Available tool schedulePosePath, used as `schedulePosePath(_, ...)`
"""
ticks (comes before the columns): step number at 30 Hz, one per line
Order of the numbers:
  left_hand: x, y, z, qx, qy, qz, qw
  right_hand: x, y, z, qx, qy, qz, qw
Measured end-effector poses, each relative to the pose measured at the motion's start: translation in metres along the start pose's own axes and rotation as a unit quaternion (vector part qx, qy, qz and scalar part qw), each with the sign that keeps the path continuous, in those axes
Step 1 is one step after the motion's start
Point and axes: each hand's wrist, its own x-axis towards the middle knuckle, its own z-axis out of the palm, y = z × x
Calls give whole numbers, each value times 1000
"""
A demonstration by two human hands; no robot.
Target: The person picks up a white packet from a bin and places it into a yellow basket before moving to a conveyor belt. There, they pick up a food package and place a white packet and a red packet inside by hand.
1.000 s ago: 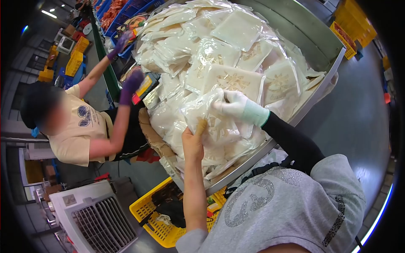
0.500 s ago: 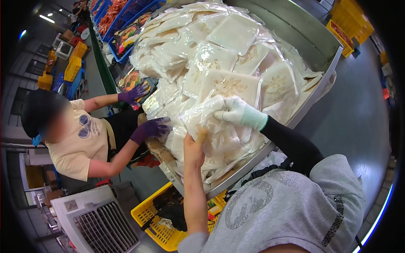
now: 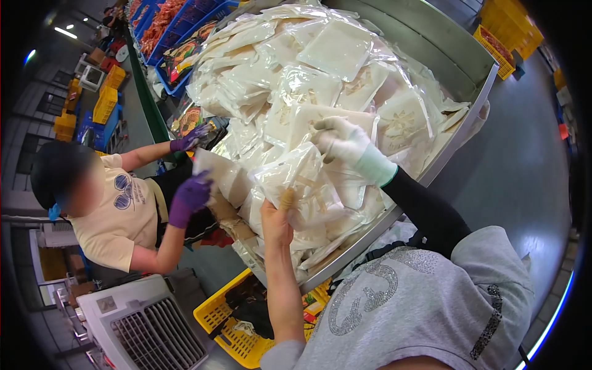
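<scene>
My left hand (image 3: 277, 219) is closed on the lower edge of a clear plastic packet (image 3: 287, 172) with flat white contents. Its thumb lies across the front, and the packet tilts up over the heap. Just up and to the right of it, my right hand (image 3: 348, 145), in a white knit glove with a pale green cuff, has its fingers apart and slightly curled, with nothing in them. Beneath both hands lies a big heap of similar white packets (image 3: 336, 49), some showing tan pieces inside, in a metal bin (image 3: 459, 145).
Across the bin a person's purple-gloved hand (image 3: 191, 194) holds another white packet (image 3: 216, 169). Blue crates (image 3: 176, 28) stand beyond. A yellow basket (image 3: 237, 342) sits below the near corner, beside a large grille unit (image 3: 154, 327). More yellow crates (image 3: 505, 31) are at upper right.
My right hand has let go of the packet and moved up, its fingers opening. My left hand keeps hold of it. The other person's lower hand has lifted a packet off the heap.
</scene>
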Motion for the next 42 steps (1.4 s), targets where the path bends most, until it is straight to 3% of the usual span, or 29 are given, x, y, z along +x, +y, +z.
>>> schedulePosePath(1,-2,0,0,-4,-12,-9,1000,-7,5,6,-172,-5,-149,974)
schedulePosePath(2,-4,-1,-1,-1,-9,-12,1000,-13,8,11,-335,-9,-289,897)
schedulePosePath(3,-4,-1,-1,5,-17,-21,1000,-20,-2,17,-318,6,-231,919)
schedulePosePath(4,-3,-2,-1,9,-26,-29,999,-22,-7,18,-318,5,-231,920)
schedulePosePath(6,-4,0,-7,37,-27,-18,999,-20,-16,15,-141,47,-48,988)
schedulePosePath(8,0,4,-15,64,-25,-3,998,-17,-17,7,-95,30,-67,993)
schedulePosePath(10,12,6,-24,-52,70,29,996,-18,-22,0,-161,36,-86,983)
schedulePosePath(12,24,7,-39,-56,65,40,996,-18,-18,-4,-154,32,-81,984)
schedulePosePath(14,29,2,-47,-47,178,-9,983,-21,-15,-4,-183,45,-66,980)
schedulePosePath(15,39,-14,-72,-6,167,-87,982,-21,-14,-4,-185,38,-65,980)
schedulePosePath(18,36,-21,-49,63,166,-42,983,-19,-14,-6,-217,51,-72,972)
schedulePosePath(19,37,-24,-51,94,155,-37,983,-18,-10,-12,-387,97,-212,892)
schedulePosePath(20,41,-25,-54,91,157,-32,983,-15,-8,-19,-533,140,-343,761)
schedulePosePath(22,44,-31,-61,144,139,-94,975,-15,-5,-27,-489,144,-352,785)
schedulePosePath(24,48,-42,-60,155,138,-85,975,-17,-11,-34,-637,211,-416,614)
schedulePosePath(25,47,-51,-56,289,150,-2,945,-19,-10,-40,-647,185,-316,669)
schedulePosePath(26,45,-60,-53,416,160,81,891,-20,-8,-40,-647,184,-319,668)
schedulePosePath(29,36,-53,-32,458,66,66,884,-24,-8,-38,-670,192,-286,657)
schedulePosePath(30,35,-52,-28,476,12,53,878,-26,-13,-33,-665,151,-162,713)
schedulePosePath(31,32,-49,-23,487,30,58,871,-27,-16,-31,-645,108,-35,755)
schedulePosePath(32,33,-50,-25,487,29,59,871,-30,-14,-30,-646,109,-36,755)
schedulePosePath(34,35,-43,-26,253,79,45,963,-37,-9,-27,-652,-1,-240,719)
schedulePosePath(35,34,-41,-26,253,78,45,963,-37,-10,-24,-652,-1,-240,719)
schedulePosePath(37,25,-17,-7,-36,61,50,996,-40,-14,-8,-551,19,-119,826)
schedulePosePath(38,22,-17,-6,-35,59,46,997,-42,-13,-2,-550,22,-116,827)
schedulePosePath(40,21,-15,-4,-74,85,69,991,-43,-12,7,-414,-10,-141,899)
schedulePosePath(41,18,-11,-5,-73,111,43,990,-41,-10,7,-414,-7,-143,899)
schedulePosePath(42,16,-10,-9,-71,109,42,991,-39,-5,7,-309,-22,-109,945)
